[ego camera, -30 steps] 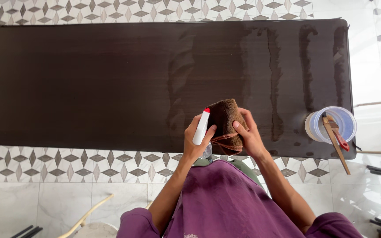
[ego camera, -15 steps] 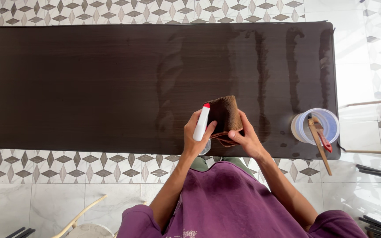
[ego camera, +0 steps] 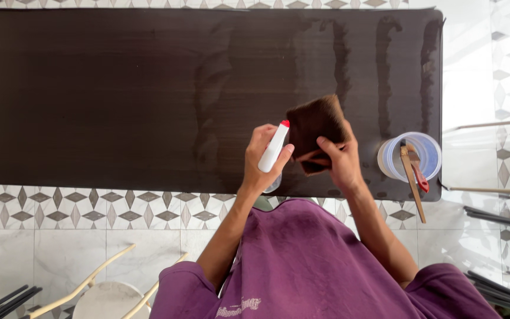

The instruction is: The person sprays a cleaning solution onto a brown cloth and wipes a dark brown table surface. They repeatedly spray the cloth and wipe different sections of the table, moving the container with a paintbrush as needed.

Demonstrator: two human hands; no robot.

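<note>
My left hand (ego camera: 261,158) grips a small white spray bottle (ego camera: 274,151) with a red tip, its nozzle pointing at a dark brown folded cloth (ego camera: 316,125). My right hand (ego camera: 341,159) holds that cloth by its lower edge, just above the near edge of a long dark brown table (ego camera: 119,94). The two hands are close together, almost touching. Wet streaks mark the right part of the tabletop.
A clear round plastic container (ego camera: 409,156) stands at the table's right near corner with a wooden-handled tool and a red-handled tool (ego camera: 415,177) resting across it. Patterned floor tiles surround the table. A white stool (ego camera: 104,298) sits lower left; dark rods lie at the right.
The view has shifted, so the table and container sit further left in frame. My hands stay together with the bottle and cloth, held slightly higher over the table edge.
</note>
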